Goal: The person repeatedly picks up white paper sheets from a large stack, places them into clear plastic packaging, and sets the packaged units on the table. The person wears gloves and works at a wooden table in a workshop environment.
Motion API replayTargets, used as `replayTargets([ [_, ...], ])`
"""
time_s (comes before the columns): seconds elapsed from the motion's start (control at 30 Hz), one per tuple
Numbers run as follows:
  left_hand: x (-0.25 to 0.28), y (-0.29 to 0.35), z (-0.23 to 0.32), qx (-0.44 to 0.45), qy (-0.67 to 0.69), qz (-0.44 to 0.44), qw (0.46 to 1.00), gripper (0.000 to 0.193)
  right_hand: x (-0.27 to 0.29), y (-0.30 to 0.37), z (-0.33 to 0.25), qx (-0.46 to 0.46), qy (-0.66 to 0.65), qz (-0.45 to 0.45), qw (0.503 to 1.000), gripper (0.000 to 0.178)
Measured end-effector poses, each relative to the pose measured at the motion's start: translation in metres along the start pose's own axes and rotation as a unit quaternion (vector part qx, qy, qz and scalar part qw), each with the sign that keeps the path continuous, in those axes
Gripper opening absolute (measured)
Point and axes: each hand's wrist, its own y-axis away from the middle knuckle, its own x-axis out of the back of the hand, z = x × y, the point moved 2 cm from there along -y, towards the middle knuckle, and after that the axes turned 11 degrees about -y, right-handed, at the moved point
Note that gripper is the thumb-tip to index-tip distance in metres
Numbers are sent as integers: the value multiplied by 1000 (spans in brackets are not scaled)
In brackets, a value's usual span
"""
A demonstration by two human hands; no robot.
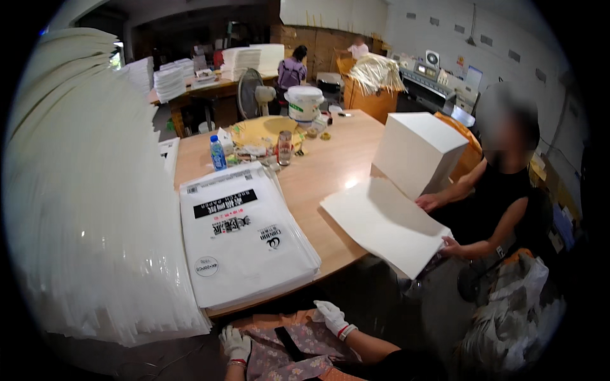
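My left hand (236,345), in a white knit glove with a red cuff, lies at the left side of my flowered apron (273,355). Its fingers are stretched and hold nothing. My right hand (332,319), gloved alike, rests on the apron's right part, its fingers extended and nothing visible in them. In front of me a stack of printed white paper packs (248,260) lies at the table's near edge. Across to the right, a person in black holds a large sheaf of blank paper (391,225) with both hands, partly over the table.
A tall stack of plastic-wrapped paper (95,190) rises at my left. On the wooden table (330,159) stand a blue bottle (217,153), a glass (284,148), a white bucket (305,105) and a block of white paper (416,149). A fan (251,95) and other people are behind.
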Motion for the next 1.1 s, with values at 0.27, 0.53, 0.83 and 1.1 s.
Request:
replayTargets([
  [0.27, -8, 5, -6, -28, -16, 14, 999, 33, 33, 34, -67, 20, 5, -25, 999, 31],
  [0.53, -6, 0, -7, -33, -26, -25, 999, 36, 122, -17, -182, 371, 379, 115, 840, 22],
  [0.83, 22, 7, -26, -50, 62, -101, 992, 47, 130, -153, -171, 302, 577, -57, 757, 85],
  [1.1, 45, 39, -31, -69, -28, -185, 980, 58, 152, -176, -184, 234, 526, -99, 812, 73],
])
